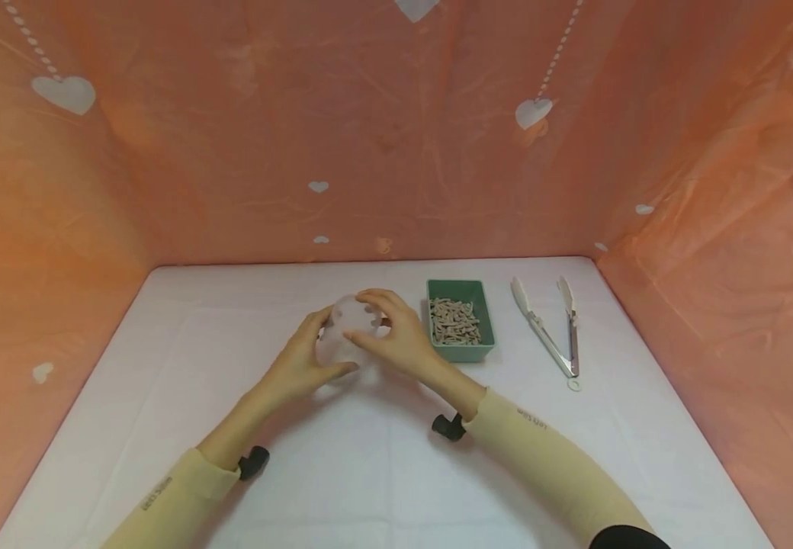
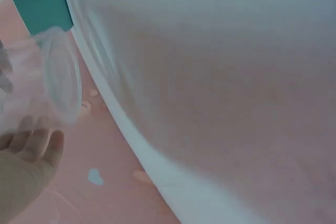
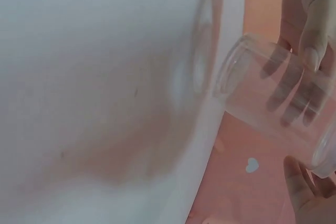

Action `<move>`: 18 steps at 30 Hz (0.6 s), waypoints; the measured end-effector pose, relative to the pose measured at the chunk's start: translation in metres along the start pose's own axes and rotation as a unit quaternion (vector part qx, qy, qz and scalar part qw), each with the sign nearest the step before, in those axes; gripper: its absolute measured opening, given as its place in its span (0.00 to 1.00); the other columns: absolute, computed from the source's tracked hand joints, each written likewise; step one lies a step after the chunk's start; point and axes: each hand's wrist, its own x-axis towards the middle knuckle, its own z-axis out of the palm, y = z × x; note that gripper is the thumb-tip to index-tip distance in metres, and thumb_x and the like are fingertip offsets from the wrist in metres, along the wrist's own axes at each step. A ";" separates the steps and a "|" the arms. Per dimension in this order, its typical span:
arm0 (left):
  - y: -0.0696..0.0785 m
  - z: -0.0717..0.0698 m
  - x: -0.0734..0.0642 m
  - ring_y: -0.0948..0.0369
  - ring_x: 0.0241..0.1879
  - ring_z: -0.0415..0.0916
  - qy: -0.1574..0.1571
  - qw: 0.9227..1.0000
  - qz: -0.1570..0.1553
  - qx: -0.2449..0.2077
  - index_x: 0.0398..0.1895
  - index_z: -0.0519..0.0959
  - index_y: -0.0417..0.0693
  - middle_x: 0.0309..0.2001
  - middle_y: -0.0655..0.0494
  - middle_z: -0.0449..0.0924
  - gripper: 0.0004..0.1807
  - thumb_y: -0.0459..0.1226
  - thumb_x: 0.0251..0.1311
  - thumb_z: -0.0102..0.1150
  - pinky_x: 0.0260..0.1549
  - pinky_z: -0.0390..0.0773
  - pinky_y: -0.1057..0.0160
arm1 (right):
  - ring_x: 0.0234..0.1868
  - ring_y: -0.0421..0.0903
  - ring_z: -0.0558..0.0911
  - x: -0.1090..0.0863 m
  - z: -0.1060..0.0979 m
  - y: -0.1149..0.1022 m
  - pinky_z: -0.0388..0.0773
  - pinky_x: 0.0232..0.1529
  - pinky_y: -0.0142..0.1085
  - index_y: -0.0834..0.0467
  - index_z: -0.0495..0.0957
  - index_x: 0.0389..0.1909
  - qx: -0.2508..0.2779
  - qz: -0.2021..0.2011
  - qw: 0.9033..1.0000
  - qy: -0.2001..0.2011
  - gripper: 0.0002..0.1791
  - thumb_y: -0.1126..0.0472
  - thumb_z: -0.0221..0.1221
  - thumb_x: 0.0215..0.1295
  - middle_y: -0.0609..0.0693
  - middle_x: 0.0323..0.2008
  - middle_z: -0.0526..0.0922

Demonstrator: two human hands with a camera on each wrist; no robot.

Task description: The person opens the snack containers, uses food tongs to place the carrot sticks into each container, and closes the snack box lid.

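Note:
A clear, round plastic jar (image 1: 350, 324) stands between both hands above the white table. My left hand (image 1: 300, 366) holds its side, with the thumb near the lower front. My right hand (image 1: 399, 335) grips the upper end between thumb and fingers. In the right wrist view, the left hand's fingers (image 3: 291, 95) show through the transparent jar (image 3: 262, 85), while the right hand (image 3: 310, 198) touches the rimmed end. Whether that end has a separate lid, I cannot tell. The left wrist view shows the jar's round base (image 2: 63, 77) above the left hand (image 2: 26, 166).
Right of the hands stands a green rectangular container (image 1: 465, 353) holding many small tan sticks (image 1: 454, 322). Farther right lie metal tongs (image 1: 554, 343) with spread arms. An orange sheet with white hearts (image 1: 383, 152) surrounds the white table (image 1: 197, 320) at the back and sides.

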 end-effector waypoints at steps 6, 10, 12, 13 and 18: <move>0.010 0.008 0.000 0.41 0.68 0.69 0.057 0.997 0.016 0.052 0.79 0.57 0.39 0.69 0.39 0.70 0.58 0.42 0.48 0.85 0.66 0.72 0.36 | 0.60 0.54 0.81 -0.007 -0.001 -0.005 0.86 0.56 0.42 0.61 0.78 0.65 0.057 0.012 0.997 0.045 0.30 0.62 0.74 0.62 0.56 0.66 0.76; 0.018 0.012 0.000 0.41 0.66 0.72 0.096 0.991 0.040 0.088 0.77 0.60 0.36 0.67 0.38 0.73 0.58 0.41 0.46 0.86 0.64 0.74 0.36 | 0.60 0.51 0.80 -0.011 -0.004 -0.009 0.86 0.57 0.42 0.60 0.78 0.65 0.081 0.021 0.995 0.061 0.30 0.62 0.73 0.63 0.55 0.67 0.76; 0.022 0.013 0.000 0.41 0.65 0.73 0.109 0.988 0.049 0.098 0.76 0.61 0.36 0.67 0.38 0.73 0.57 0.40 0.45 0.86 0.63 0.75 0.36 | 0.60 0.51 0.80 -0.013 -0.005 -0.011 0.86 0.56 0.42 0.60 0.78 0.65 0.085 0.019 0.994 0.066 0.30 0.63 0.73 0.63 0.54 0.67 0.76; 0.023 0.013 -0.001 0.41 0.65 0.73 0.114 0.987 0.053 0.099 0.76 0.62 0.36 0.66 0.38 0.74 0.57 0.40 0.45 0.86 0.62 0.76 0.36 | 0.60 0.52 0.81 -0.013 -0.006 -0.012 0.86 0.56 0.42 0.60 0.79 0.65 0.085 0.016 0.994 0.069 0.30 0.63 0.74 0.62 0.54 0.66 0.77; 0.027 0.014 -0.003 0.42 0.63 0.76 0.121 0.985 0.058 0.104 0.75 0.63 0.37 0.64 0.40 0.76 0.55 0.39 0.45 0.86 0.55 0.81 0.37 | 0.62 0.51 0.81 -0.016 -0.011 -0.014 0.82 0.62 0.45 0.61 0.81 0.63 0.078 -0.003 0.993 0.084 0.30 0.64 0.76 0.58 0.54 0.63 0.80</move>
